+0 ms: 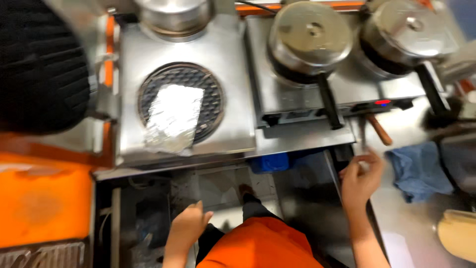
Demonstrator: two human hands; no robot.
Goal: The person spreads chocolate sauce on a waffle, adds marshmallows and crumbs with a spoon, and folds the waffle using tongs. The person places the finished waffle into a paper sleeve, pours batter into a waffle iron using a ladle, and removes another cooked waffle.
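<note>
Foil sheet point(173, 118) lies on the far-left griddle point(181, 101), while left hand point(190, 226) and right hand point(361, 177) hang loosely open, holding nothing.

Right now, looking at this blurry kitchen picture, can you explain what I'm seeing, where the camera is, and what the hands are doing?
The one picture comes from a camera worn on a person's head, looking straight down, so you see their own two bare hands and an orange garment below. The left hand hangs low over the floor, holding nothing. The right hand is raised by the edge of a steel counter; the blur hides whether it grips anything. Near it lie a blue cloth and a wooden handle. Ahead is a steel cooker with a round grate, and a piece of foil lies on it. To the right stand two lidded pans with long black handles. An orange box sits at the left.
</note>
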